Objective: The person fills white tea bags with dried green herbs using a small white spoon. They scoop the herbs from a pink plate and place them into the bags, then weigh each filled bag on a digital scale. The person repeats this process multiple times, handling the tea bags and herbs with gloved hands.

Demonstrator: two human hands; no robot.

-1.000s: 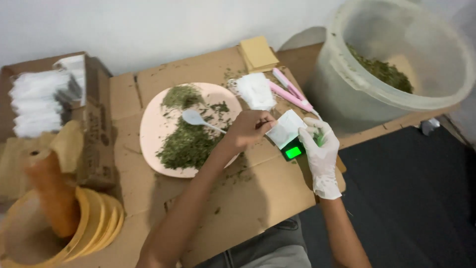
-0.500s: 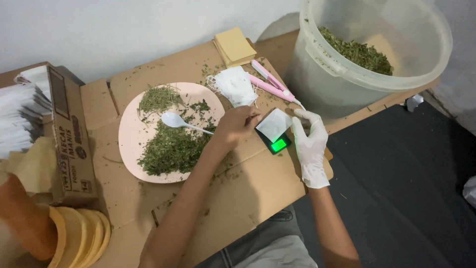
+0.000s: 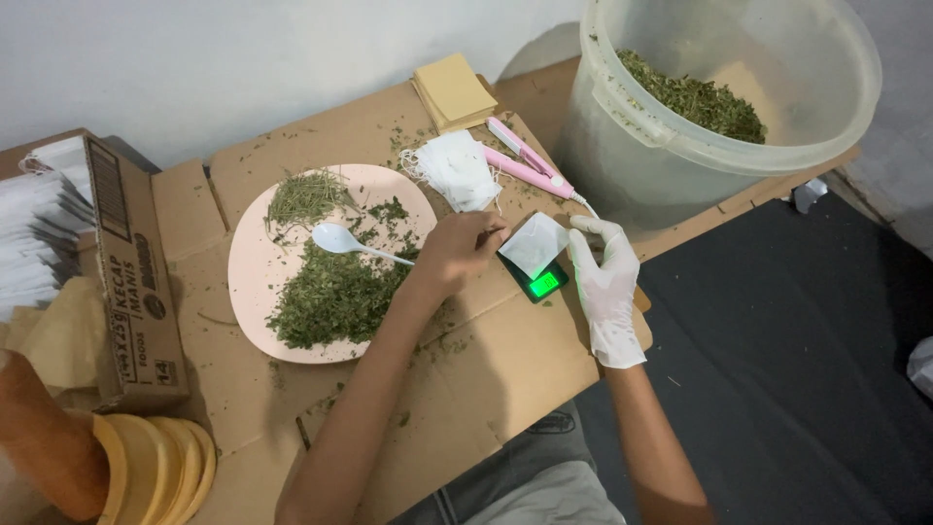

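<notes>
Cardboard [image 3: 486, 360] is laid flat as a work surface, and on it a small pocket scale [image 3: 539, 280] with a lit green display is seen just in front of the person. A white paper sachet [image 3: 535, 243] is set on the scale's platform. The sachet's left edge is met by the fingertips of the bare left hand [image 3: 462, 251], which is also closed around the handle of a white plastic spoon [image 3: 340, 240]; the spoon's bowl is held out over a pale pink plate [image 3: 255, 282]. The right hand [image 3: 607, 282], covered by a white glove, is pressed against the right side of the sachet and scale with fingers loosely curled; whether the sachet is actually pinched by it cannot be told. Chopped dried green herb [image 3: 335, 297] is heaped on the plate, with a smaller pile of longer strands [image 3: 306, 194] near its far rim. Beyond the hands, a stack of empty white sachets [image 3: 455, 170] is placed beside a pink sealing tool [image 3: 530, 160] and a tan pad [image 3: 453, 90]. A large translucent bucket [image 3: 632, 146] partly filled with the same herb is stood at the right.
</notes>
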